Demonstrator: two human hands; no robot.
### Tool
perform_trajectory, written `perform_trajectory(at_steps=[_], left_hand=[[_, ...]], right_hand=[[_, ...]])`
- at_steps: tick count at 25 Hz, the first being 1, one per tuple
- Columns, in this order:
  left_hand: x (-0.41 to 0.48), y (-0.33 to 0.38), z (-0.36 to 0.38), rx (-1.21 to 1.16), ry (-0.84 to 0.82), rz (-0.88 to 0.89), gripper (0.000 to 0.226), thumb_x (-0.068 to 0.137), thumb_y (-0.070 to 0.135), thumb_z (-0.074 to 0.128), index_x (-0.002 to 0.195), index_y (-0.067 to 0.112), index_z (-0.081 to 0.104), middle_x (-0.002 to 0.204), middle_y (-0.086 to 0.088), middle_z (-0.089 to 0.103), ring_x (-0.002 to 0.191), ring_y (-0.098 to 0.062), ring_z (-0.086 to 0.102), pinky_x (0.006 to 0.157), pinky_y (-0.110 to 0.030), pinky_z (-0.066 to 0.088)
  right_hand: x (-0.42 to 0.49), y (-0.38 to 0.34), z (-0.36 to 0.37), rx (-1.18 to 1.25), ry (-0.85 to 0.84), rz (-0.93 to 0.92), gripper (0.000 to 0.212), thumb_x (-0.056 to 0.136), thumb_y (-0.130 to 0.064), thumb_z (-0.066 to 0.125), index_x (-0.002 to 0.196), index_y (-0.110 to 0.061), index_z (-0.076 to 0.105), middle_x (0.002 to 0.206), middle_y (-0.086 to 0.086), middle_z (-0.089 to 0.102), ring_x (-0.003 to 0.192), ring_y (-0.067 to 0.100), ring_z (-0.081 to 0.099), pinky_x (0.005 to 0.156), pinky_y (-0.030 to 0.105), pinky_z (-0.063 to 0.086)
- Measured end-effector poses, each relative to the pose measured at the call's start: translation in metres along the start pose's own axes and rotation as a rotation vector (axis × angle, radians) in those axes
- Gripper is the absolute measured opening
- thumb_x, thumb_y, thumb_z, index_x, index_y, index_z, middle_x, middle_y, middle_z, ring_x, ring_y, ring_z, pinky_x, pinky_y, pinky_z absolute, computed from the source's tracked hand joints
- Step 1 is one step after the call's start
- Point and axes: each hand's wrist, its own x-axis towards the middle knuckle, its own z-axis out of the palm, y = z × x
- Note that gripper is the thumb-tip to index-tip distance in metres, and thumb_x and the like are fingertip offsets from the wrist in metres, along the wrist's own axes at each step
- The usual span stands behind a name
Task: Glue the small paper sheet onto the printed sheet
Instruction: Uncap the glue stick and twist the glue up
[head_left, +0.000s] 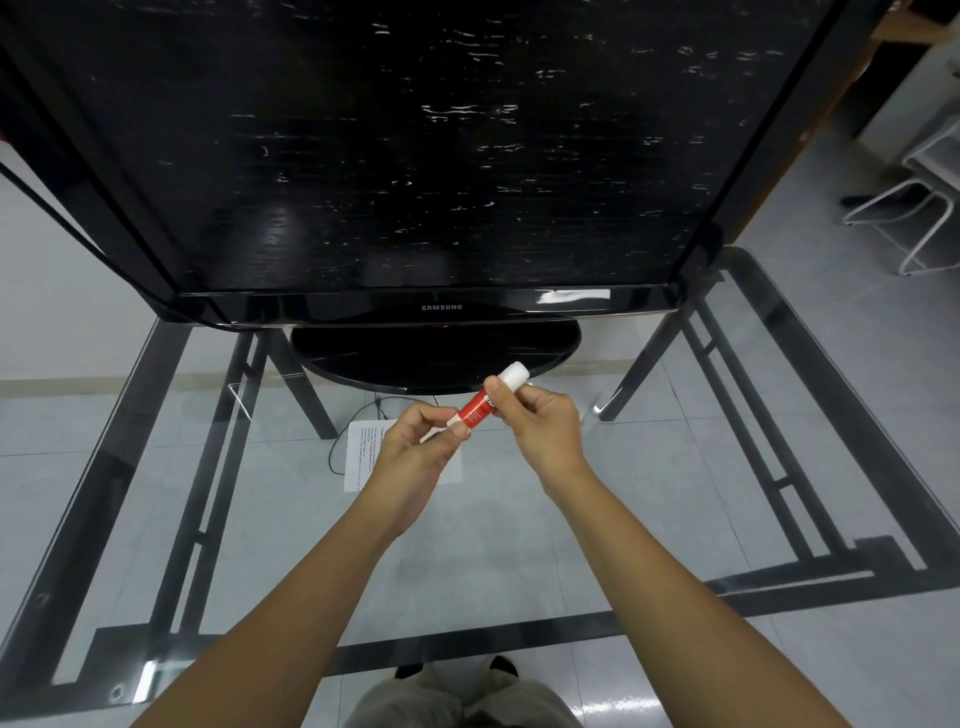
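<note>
Both hands hold a red glue stick (480, 408) above the glass worktop (675, 467): the left hand (421, 447) pinches its near end, the right hand (540, 415) grips its far, white-capped end. The printed sheet (358, 457) lies flat just beneath the left hand's fingers (457, 428).

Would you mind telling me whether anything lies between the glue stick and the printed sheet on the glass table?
Only the left hand, which hangs over the printed sheet and hides its middle. The glue stick is held above it by both hands, the right hand at its white cap end. The small paper sheet is not visible.
</note>
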Motion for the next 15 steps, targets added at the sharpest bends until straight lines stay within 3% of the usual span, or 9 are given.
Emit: perform_trajectory(at_steps=[3, 6, 9, 12, 15], left_hand=[[0.0015, 0.0004, 0.0009, 0.008, -0.001, 0.016, 0.014, 0.078, 0.02, 0.068, 0.088, 0.025, 0.061, 0.094, 0.008, 0.066, 0.088, -0.006, 0.062, 0.082, -0.024, 0.043], [0.0037, 0.0018, 0.0018, -0.138, 0.005, -0.075, 0.015, 0.086, 0.025, 0.061, 0.098, 0.016, 0.06, 0.096, -0.004, 0.068, 0.084, -0.016, 0.066, 0.078, -0.024, 0.051], [0.0031, 0.0023, 0.0028, -0.136, -0.007, -0.075, 0.012, 0.09, 0.023, 0.055, 0.09, 0.014, 0.064, 0.084, -0.007, 0.068, 0.074, -0.014, 0.064, 0.071, -0.021, 0.052], [0.0007, 0.0035, 0.0027, -0.098, -0.019, 0.005, 0.002, 0.082, 0.02, 0.063, 0.083, 0.019, 0.064, 0.094, -0.001, 0.067, 0.086, -0.013, 0.063, 0.079, -0.022, 0.049], [0.0034, 0.0026, 0.0014, 0.004, -0.005, 0.026, 0.008, 0.084, 0.014, 0.064, 0.086, 0.019, 0.058, 0.1, -0.002, 0.064, 0.094, -0.015, 0.059, 0.086, -0.027, 0.044]], right_hand=[[0.0021, 0.0004, -0.0019, 0.005, -0.011, -0.004, 0.026, 0.077, -0.049, 0.067, 0.071, -0.024, 0.073, 0.068, -0.004, 0.07, 0.078, 0.008, 0.068, 0.067, 0.014, 0.044], [0.0041, -0.0012, -0.0024, 0.008, -0.018, -0.015, 0.029, 0.076, -0.051, 0.067, 0.072, -0.023, 0.074, 0.069, -0.004, 0.072, 0.078, 0.008, 0.068, 0.063, 0.007, 0.043], [0.0061, -0.0028, -0.002, -0.002, -0.02, -0.038, 0.031, 0.076, -0.05, 0.067, 0.074, -0.02, 0.074, 0.068, -0.004, 0.071, 0.075, 0.008, 0.068, 0.059, 0.005, 0.042], [0.0068, -0.0038, -0.0023, -0.009, -0.028, -0.039, 0.03, 0.077, -0.048, 0.066, 0.075, -0.02, 0.074, 0.069, -0.004, 0.071, 0.074, 0.006, 0.067, 0.06, 0.005, 0.042], [0.0077, -0.0035, -0.0021, -0.017, -0.034, -0.034, 0.029, 0.077, -0.047, 0.067, 0.078, -0.019, 0.074, 0.072, -0.003, 0.072, 0.076, 0.006, 0.068, 0.067, 0.011, 0.044]])
